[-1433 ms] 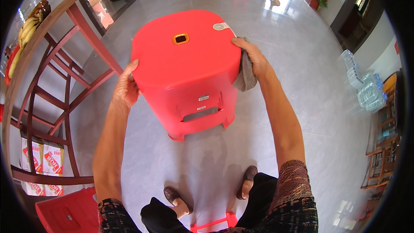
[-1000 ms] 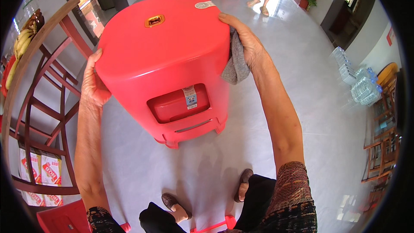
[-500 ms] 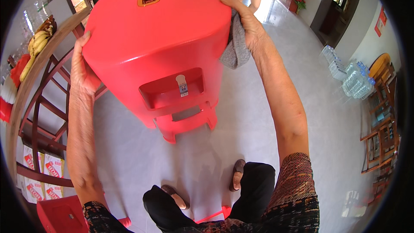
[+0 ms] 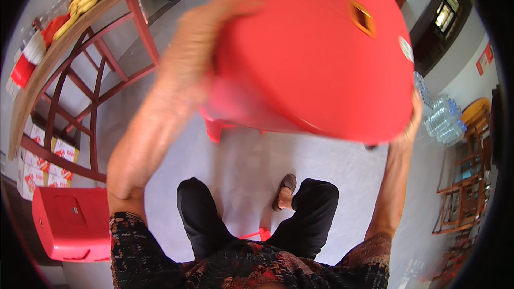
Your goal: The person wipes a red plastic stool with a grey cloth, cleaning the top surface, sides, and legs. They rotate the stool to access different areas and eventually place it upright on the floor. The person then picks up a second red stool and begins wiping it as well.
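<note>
I clasp a tilted, round-cornered red plastic stool (image 4: 316, 59) between my farther left hand (image 4: 201, 32) and nearer right hand (image 4: 412, 119).

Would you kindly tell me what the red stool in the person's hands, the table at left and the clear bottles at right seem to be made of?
Red stool: probably moulded plastic, smooth with a soft sheen, evenly coloured and round-edged. Table: apparently wood, matte, with a brown plank-like top. Bottles: likely plastic, transparent and glossy, showing bright glints.
</note>
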